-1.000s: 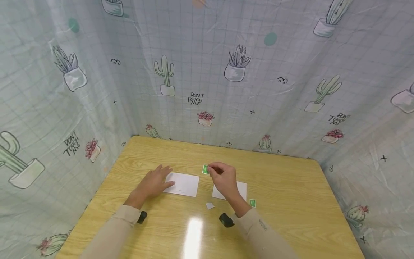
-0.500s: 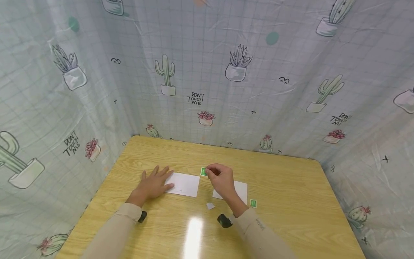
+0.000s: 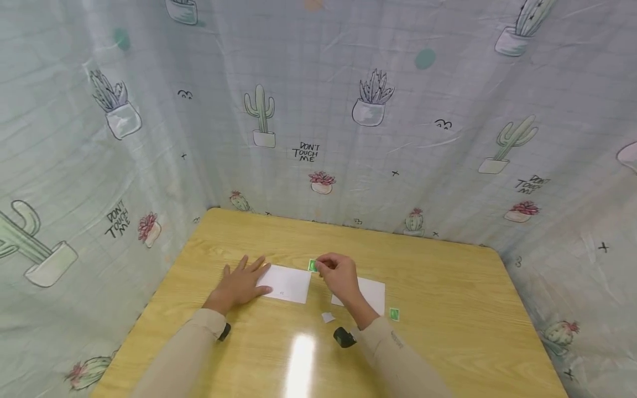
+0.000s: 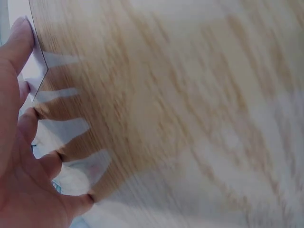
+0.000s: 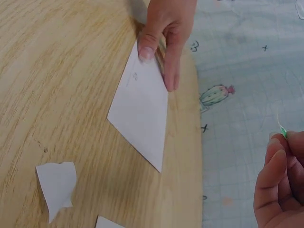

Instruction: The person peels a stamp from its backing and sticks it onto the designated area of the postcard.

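Observation:
My left hand [image 3: 240,284] lies with spread fingers across the left end of a white envelope [image 3: 288,284]. In the right wrist view its thumb rests on that envelope [image 5: 142,104], which bears a small printed mark. My right hand [image 3: 340,276] pinches a small green stamp [image 3: 313,265] with a white border, held just beyond the envelope's upper right corner. Seen edge-on in the right wrist view, the stamp [image 5: 283,131] sticks up from the fingertips and looks slightly bent. A second white envelope [image 3: 374,293] lies partly hidden beneath my right hand and wrist.
Another green stamp [image 3: 394,314] lies right of the second envelope. A torn white paper scrap [image 3: 327,317] sits between my forearms on the wooden table [image 3: 438,342]. A cactus-print curtain [image 3: 318,127] encloses the table's back and sides.
My right hand has shifted slightly left and nearer with the pinched stamp, toward the first envelope's corner. The left hand's fingers have spread wider on the envelope's end. The head view has turned slightly.

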### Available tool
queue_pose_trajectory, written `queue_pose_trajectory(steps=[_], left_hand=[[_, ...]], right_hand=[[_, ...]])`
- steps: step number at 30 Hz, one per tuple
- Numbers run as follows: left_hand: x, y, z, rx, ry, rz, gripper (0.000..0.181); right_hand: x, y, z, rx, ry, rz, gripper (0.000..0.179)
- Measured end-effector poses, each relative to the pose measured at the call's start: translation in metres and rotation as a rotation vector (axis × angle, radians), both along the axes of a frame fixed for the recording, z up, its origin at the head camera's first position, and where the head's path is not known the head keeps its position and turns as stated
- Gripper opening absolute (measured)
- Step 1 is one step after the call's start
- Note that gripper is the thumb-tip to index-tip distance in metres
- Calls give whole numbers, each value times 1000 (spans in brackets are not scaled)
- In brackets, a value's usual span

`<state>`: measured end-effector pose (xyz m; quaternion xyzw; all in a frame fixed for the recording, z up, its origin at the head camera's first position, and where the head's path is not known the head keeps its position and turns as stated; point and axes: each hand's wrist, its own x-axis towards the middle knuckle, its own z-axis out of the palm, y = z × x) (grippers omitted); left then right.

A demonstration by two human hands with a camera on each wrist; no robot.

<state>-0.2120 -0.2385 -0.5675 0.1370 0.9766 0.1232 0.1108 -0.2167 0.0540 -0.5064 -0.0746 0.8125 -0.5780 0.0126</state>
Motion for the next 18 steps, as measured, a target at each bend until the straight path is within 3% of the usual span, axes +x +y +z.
queue_pose_trajectory(steps=[7,18], left_hand=[[-4,4,4,-22,-26,4,76],[-4,4,1,-15,-60,41,78]], right_hand=[[-10,-7,-9,7,-53,14,11],[-17,-18,-24,32,-115,2,9]])
